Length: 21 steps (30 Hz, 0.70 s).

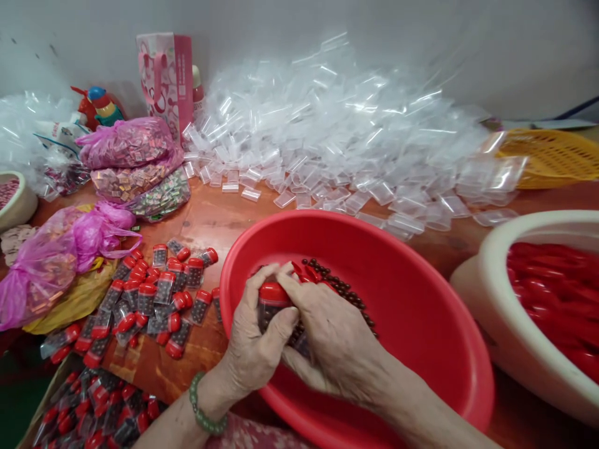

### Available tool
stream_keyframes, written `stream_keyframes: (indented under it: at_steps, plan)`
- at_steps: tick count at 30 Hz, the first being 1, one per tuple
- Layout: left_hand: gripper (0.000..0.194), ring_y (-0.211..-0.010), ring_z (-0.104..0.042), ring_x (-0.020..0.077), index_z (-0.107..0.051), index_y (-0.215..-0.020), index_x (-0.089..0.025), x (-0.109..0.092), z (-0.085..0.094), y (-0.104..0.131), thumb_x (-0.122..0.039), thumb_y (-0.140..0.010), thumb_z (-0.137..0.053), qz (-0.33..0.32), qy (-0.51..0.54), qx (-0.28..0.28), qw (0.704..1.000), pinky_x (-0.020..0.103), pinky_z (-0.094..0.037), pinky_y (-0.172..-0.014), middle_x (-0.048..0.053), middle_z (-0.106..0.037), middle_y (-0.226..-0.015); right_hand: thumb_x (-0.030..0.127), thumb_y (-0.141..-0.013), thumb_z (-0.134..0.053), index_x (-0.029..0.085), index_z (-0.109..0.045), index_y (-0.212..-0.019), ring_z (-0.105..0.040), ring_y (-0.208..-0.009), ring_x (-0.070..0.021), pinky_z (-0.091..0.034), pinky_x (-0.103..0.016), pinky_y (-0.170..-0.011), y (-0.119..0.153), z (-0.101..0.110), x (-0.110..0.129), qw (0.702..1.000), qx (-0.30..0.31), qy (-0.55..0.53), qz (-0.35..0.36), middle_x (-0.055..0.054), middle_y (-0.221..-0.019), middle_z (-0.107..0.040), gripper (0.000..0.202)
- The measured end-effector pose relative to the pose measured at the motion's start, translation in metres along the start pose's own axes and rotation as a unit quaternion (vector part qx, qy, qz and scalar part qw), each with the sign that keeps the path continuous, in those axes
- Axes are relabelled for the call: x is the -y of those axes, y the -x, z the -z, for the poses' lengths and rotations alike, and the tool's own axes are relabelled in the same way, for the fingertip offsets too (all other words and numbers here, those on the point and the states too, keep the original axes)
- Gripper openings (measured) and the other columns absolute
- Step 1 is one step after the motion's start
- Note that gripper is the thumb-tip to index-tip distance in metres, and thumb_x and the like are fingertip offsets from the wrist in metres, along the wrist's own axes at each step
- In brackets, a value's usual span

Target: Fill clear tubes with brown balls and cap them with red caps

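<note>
Over the near left part of a red basin (pixel 435 312), my left hand (pixel 255 349) is wrapped round a small clear container with a red cap (pixel 272 293) and dark contents. My right hand (pixel 334 333) is pressed against the container's right side, its forefinger at the cap's edge; whether it grips anything else is hidden. Small dark brown beads (pixel 344 290) lie in the basin beyond the hands, beside some red caps (pixel 306 272). A green bead bracelet circles my left wrist.
Filled red-capped containers (pixel 163 287) are strewn on the table left of the basin, more in a box at lower left. Clear empty containers (pixel 327 137) are heaped behind. A white tub (pixel 496 280) with red pieces stands right. Tied bags (pixel 126 143) sit left.
</note>
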State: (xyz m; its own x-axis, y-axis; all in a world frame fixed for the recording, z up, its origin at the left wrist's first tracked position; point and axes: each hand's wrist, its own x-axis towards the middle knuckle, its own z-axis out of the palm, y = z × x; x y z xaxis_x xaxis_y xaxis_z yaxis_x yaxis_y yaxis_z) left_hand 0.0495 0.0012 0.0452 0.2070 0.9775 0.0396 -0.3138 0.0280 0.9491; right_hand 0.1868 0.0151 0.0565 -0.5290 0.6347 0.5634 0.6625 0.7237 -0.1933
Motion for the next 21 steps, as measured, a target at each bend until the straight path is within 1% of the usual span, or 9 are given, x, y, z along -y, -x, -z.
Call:
stream_keyframes:
  at_steps: [2,3,6,9,12,14,17,19,21]
  plan:
    - [0.05,-0.129,-0.05,0.0216,-0.038,-0.139,-0.025,0.001,0.0,0.0,-0.029,-0.093,-0.056,0.049,0.012,0.006,0.999,0.038,-0.036,-0.112,0.009,-0.051,-0.142,0.03,-0.085,-0.046,-0.003,-0.041,-0.126,-0.059,-0.087,-0.0277,-0.053,-0.039,-0.074,0.0,0.0,-0.002,1.0,0.006,0.006,0.014,-0.021,-0.099,-0.061,0.053]
    - [0.052,-0.129,-0.05,0.0217,-0.037,-0.14,-0.023,0.001,0.001,-0.001,-0.029,-0.092,-0.056,0.074,0.015,0.011,0.997,0.038,-0.036,-0.112,0.01,-0.052,-0.141,0.033,-0.087,-0.045,-0.002,-0.043,-0.124,-0.058,-0.088,-0.0279,-0.053,-0.038,-0.074,0.0,0.0,-0.004,1.0,0.006,0.013,0.017,-0.022,-0.1,-0.061,0.051]
    - [0.049,-0.129,-0.049,0.0234,-0.044,-0.136,-0.018,0.001,0.003,-0.004,-0.031,-0.091,-0.059,0.119,0.05,0.04,0.991,0.037,-0.036,-0.112,0.011,-0.054,-0.138,0.041,-0.091,-0.041,0.001,-0.048,-0.117,-0.058,-0.087,-0.0268,-0.053,-0.035,-0.071,0.0,0.001,-0.007,0.999,0.013,0.04,0.017,-0.022,-0.1,-0.06,0.048]
    - [0.041,-0.128,-0.05,0.0237,-0.052,-0.128,-0.017,0.001,0.005,-0.009,-0.03,-0.09,-0.06,0.136,0.116,0.068,0.981,0.036,-0.037,-0.11,0.01,-0.057,-0.133,0.048,-0.095,-0.036,0.002,-0.049,-0.116,-0.059,-0.089,-0.0264,-0.053,-0.034,-0.071,0.0,0.002,-0.009,0.997,0.051,0.05,0.015,-0.022,-0.103,-0.06,0.053]
    - [0.035,-0.122,-0.054,0.0222,-0.056,-0.122,-0.016,0.001,0.006,-0.012,-0.028,-0.089,-0.061,0.172,0.143,0.081,0.971,0.036,-0.038,-0.108,0.009,-0.062,-0.126,0.057,-0.094,-0.036,0.006,-0.05,-0.113,-0.06,-0.083,-0.0248,-0.053,-0.033,-0.066,0.001,0.002,-0.011,0.996,0.082,0.04,0.003,-0.019,-0.098,-0.06,0.056]
    - [0.034,-0.118,-0.056,0.0218,-0.058,-0.117,-0.015,0.002,0.006,-0.013,-0.029,-0.087,-0.064,0.197,0.137,0.089,0.967,0.035,-0.039,-0.106,0.009,-0.064,-0.121,0.055,-0.092,-0.04,0.009,-0.051,-0.106,-0.059,-0.074,-0.0226,-0.051,-0.031,-0.061,0.001,0.002,-0.012,0.996,0.086,0.03,-0.007,-0.015,-0.09,-0.06,0.049]
    - [0.038,-0.11,-0.059,0.0216,-0.059,-0.113,-0.013,0.004,0.006,-0.013,-0.032,-0.082,-0.07,0.224,0.122,0.101,0.962,0.033,-0.043,-0.099,0.009,-0.066,-0.113,0.043,-0.088,-0.043,0.013,-0.051,-0.094,-0.054,-0.064,-0.0205,-0.047,-0.03,-0.055,0.003,0.001,-0.014,0.996,0.082,0.022,-0.01,-0.01,-0.078,-0.056,0.032]
    - [0.04,-0.104,-0.061,0.0209,-0.059,-0.111,-0.013,0.005,0.005,-0.013,-0.033,-0.08,-0.072,0.234,0.114,0.105,0.96,0.032,-0.045,-0.093,0.008,-0.066,-0.108,0.038,-0.085,-0.045,0.014,-0.051,-0.091,-0.052,-0.063,-0.0205,-0.044,-0.03,-0.053,0.004,0.0,-0.014,0.997,0.076,0.019,-0.004,-0.009,-0.075,-0.055,0.026]
    - [0.039,-0.1,-0.061,0.0193,-0.058,-0.111,-0.013,0.005,0.005,-0.013,-0.034,-0.081,-0.071,0.232,0.109,0.104,0.961,0.03,-0.046,-0.089,0.007,-0.066,-0.106,0.038,-0.083,-0.046,0.014,-0.05,-0.09,-0.051,-0.063,-0.0207,-0.043,-0.03,-0.053,0.005,-0.002,-0.014,0.998,0.067,0.016,0.005,-0.008,-0.073,-0.054,0.025]
